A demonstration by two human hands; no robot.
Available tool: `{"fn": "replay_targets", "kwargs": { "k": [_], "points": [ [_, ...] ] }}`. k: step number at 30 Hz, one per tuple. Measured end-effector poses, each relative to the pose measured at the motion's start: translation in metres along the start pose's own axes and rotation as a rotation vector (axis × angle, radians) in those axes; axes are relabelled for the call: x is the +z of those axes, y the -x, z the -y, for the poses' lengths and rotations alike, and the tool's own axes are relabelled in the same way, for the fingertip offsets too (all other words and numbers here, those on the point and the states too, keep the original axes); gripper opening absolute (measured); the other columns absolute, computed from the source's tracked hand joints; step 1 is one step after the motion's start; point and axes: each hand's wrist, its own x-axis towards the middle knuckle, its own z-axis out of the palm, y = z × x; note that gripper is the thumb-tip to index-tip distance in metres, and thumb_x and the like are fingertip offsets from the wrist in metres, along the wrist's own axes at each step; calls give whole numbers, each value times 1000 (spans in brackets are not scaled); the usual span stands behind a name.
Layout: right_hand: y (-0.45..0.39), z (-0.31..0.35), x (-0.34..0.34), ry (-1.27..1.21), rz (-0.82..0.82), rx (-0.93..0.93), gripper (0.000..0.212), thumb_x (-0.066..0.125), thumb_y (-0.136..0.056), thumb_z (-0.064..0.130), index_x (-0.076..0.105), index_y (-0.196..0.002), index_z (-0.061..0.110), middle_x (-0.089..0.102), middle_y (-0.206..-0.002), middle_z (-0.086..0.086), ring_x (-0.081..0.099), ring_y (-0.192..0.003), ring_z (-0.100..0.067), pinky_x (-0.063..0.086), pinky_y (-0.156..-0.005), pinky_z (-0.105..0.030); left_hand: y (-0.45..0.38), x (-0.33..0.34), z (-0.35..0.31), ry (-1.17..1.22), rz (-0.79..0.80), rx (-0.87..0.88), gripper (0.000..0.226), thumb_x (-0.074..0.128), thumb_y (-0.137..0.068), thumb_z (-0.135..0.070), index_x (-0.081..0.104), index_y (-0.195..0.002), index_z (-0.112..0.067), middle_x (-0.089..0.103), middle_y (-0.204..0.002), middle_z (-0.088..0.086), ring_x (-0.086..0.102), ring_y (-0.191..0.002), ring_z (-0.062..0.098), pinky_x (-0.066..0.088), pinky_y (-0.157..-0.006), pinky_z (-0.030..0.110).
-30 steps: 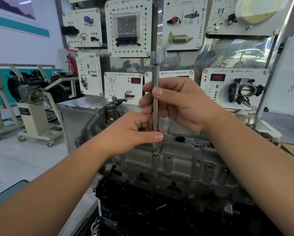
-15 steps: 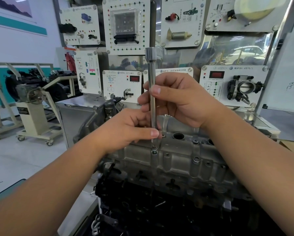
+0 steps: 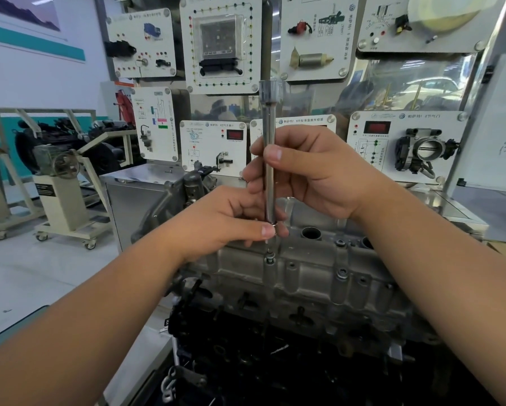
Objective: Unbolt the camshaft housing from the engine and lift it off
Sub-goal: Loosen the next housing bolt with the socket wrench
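We see the camshaft housing centre frame, atop the darker engine block, below and just behind both hands. It's grey cast alu w/ ribbed bosses along the near edge, round bores on top and bolt heads set in recesses. One bolt stands part-raised from its boss, directly under the tool. Right hand wraps thumb and curled fingers round a long chrome extension bar, held upright, square-drive end up. Left hand pinches the bar's lower tip btwn thumb and forefinger; other fingers curled under. Bar tip sits just above the bolt, not clearly touching. Behind: white training panels, incl. one w/ a throttle body.
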Motion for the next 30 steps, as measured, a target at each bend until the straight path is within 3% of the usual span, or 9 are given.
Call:
{"fn": "replay_targets", "kwargs": {
  "k": [6, 9, 12, 15, 17, 19, 22, 25, 30],
  "points": [
    [0, -1, 3, 16, 4, -11, 13, 59, -93, 14, 64, -105, 12, 76, -88, -13, 74, -74, -23, 60, -67, -32, -2, 5, 3, -40, -23, 73, 21, 70, -84, -9, 69, -101, -20, 75, -93, -11, 68, -90, 5, 52, -86, 18],
    [-1, -3, 4, 68, -39, -48, 10, 63, -91, 12, 54, -96, 15, 76, -83, -14, 72, -69, -24, 59, -63, -34, -4, 7, 4, -20, -49, 65, 33, 74, -81, -10, 67, -112, -17, 76, -96, -10, 69, -92, 5, 53, -85, 17],
    [-1, -4, 4, 99, -70, -74, 12, 64, -90, 10, 52, -90, 13, 75, -80, -13, 72, -67, -24, 61, -61, -36, -3, 7, 4, -60, -58, 78, 29, 79, -79, -17, 71, -105, -24, 75, -87, -16, 68, -85, 0, 51, -80, 14],
    [0, -2, 1, 77, -48, -62, 8, 62, -91, 9, 55, -93, 6, 76, -82, -12, 74, -71, -23, 61, -62, -35, -1, 4, 2, -30, -53, 34, 20, 78, -77, -31, 75, -97, -32, 78, -91, -10, 71, -88, 3, 53, -76, 18],
    [0, 0, 0, 43, -16, -40, 8, 60, -92, 10, 60, -97, 4, 76, -85, -11, 75, -75, -22, 60, -62, -33, 0, 0, -1, 1, 12, -4, 27, 73, -81, -27, 71, -108, -25, 79, -95, -4, 71, -85, 4, 51, -67, 20],
    [1, 0, 1, 6, 13, -17, 11, 58, -93, 11, 65, -100, 6, 77, -88, -11, 75, -77, -22, 61, -67, -32, -1, -1, -3, 12, 56, -1, 23, 73, -83, -24, 72, -105, -21, 79, -93, -2, 69, -78, 3, 49, -62, 18],
    [0, 0, 3, 0, 18, -5, 15, 57, -94, 14, 66, -104, 8, 77, -90, -11, 74, -77, -22, 61, -69, -32, -2, 2, 1, -23, -23, 27, 16, 76, -75, -34, 79, -91, -32, 79, -91, -5, 72, -87, 7, 56, -79, 22],
    [0, -1, 4, 47, -5, -24, 14, 62, -91, 14, 60, -105, 11, 76, -88, -12, 73, -74, -23, 60, -67, -33, -5, 7, 5, -84, -94, 68, 29, 79, -73, -38, 76, -101, -32, 78, -105, -2, 73, -100, 18, 56, -94, 31],
    [0, -2, 2, 66, -64, -49, 14, 64, -92, 7, 53, -87, 12, 76, -81, -14, 73, -68, -23, 60, -60, -31, -2, 6, 1, -71, -56, 77, 18, 80, -78, -25, 78, -88, -40, 77, -90, -16, 70, -89, -1, 51, -80, 13]
  ]
}}
